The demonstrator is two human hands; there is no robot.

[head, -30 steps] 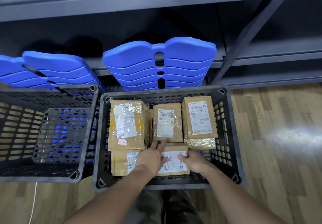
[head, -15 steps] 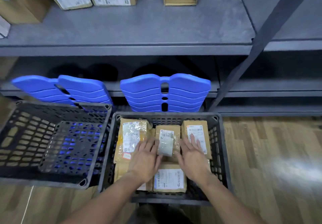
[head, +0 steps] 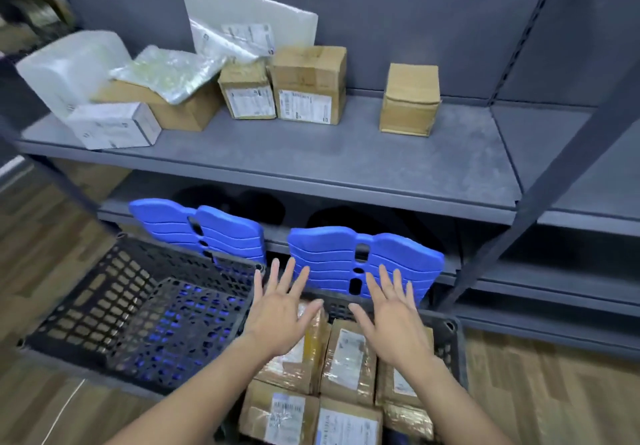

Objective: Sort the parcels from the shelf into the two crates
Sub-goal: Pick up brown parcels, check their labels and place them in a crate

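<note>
**A:** What are the hands doing?

**B:** The left hand [head: 280, 320] and the right hand [head: 394, 327] are reaching forward side by side, palms down, over the far end of the right crate [head: 453, 344]. Both are spreading their fingers wide apart and holding nothing.

**A:** Where are the parcels sitting?

**B:** Brown taped parcels [head: 348, 361] are lying flat and packed side by side in the right crate, below the wrists. More are waiting on the shelf [head: 311, 157]. A lone brown box [head: 408, 98] is standing toward its right end. Two labelled brown boxes [head: 308, 84] are standing together near the middle. A white box [head: 114, 124] is sitting at the front left edge. Behind it, a bubble-wrap packet [head: 166, 72] is lying on a brown carton. A flat white envelope [head: 249, 18] is leaning against the back wall.

**A:** And the other crate?

**B:** The left crate [head: 104, 292] is standing just beside the right one. Blue panels [head: 363, 264] are leaning behind both, under the shelf.
</note>
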